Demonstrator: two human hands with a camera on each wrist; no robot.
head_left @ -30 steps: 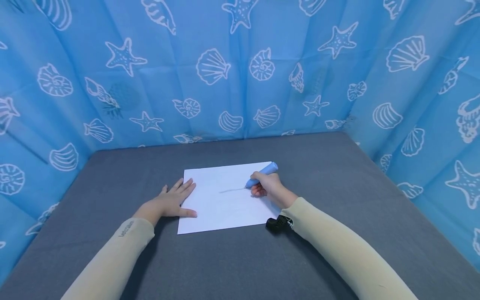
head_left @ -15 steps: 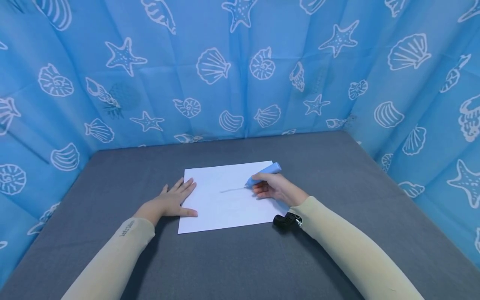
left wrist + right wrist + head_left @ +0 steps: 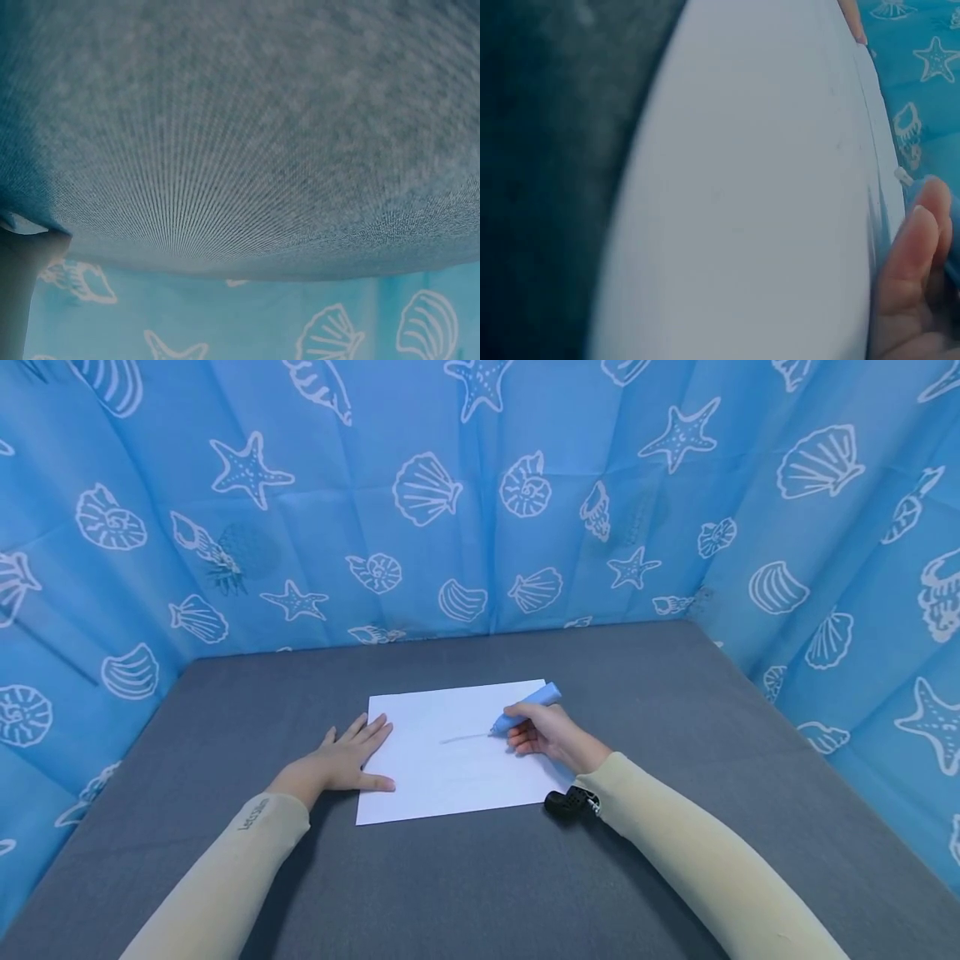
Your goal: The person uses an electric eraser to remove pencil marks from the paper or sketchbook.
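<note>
The stout, light-blue, cylindrical pen with a narrow pale tip, just right of centre in the head view, looked light and stiff, most likely plastic. Its smooth barrel might have turned a little in the fingers, so the best place to take hold seemed low down, just behind the tip. The plain white rectangular sheet of paper, in the middle of the frame, looked thin and limp, apt to slide or crease; flat pressure at an edge would have suited it better than a pinch.

The right hand had its fingers closed round the lower barrel, thumb on top, leaving no slack. The tip stuck out of the grip towards the left, over the paper, and the thick blunt end rose behind it to the upper right. Whether the tip touched the sheet could not be told. A thin grey streak ran left from it, a drawn line or perhaps a shadow.

The left hand, left of centre, lay spread with its fingers straight, gripping nothing, fingertips and thumb over the sheet's left edge. The dark grey cloth-covered table lay beneath.
</note>
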